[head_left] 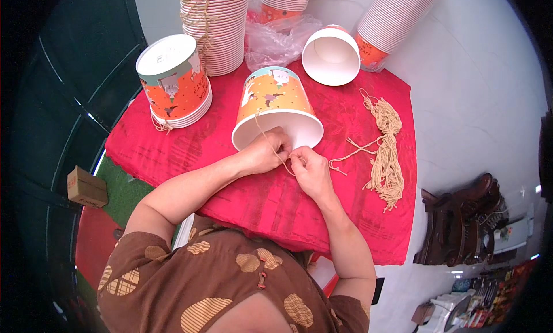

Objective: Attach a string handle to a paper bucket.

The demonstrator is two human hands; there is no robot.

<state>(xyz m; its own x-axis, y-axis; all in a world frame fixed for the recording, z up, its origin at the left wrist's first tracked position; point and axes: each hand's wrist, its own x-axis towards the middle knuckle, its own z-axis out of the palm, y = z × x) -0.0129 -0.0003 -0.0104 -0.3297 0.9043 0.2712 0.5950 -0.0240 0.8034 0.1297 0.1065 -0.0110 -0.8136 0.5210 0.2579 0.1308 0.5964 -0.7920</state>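
Observation:
An orange printed paper bucket [273, 97] lies tipped on the red cloth, its white mouth toward me. From the bucket's side near the rim, a tan string [260, 127] runs down to my hands. My left hand [269, 151] is at the mouth, fingers pinched on the string. Close beside it, my right hand [311, 169] also pinches the string, thumb and forefinger together. The fingertips hide the exact spot where the string is gripped. Right of my hands lies a hank of tan strings [386, 154], with loose ends trailing toward my right hand.
Upside-down nested buckets [175, 94] stand at the left, behind them a tall stack of white-rimmed buckets [214, 31] with strings draped on it. A clear plastic bag [282, 39], another tipped bucket [333, 56] and a leaning stack [397, 19] are at the back. A cardboard box [86, 186] sits lower left.

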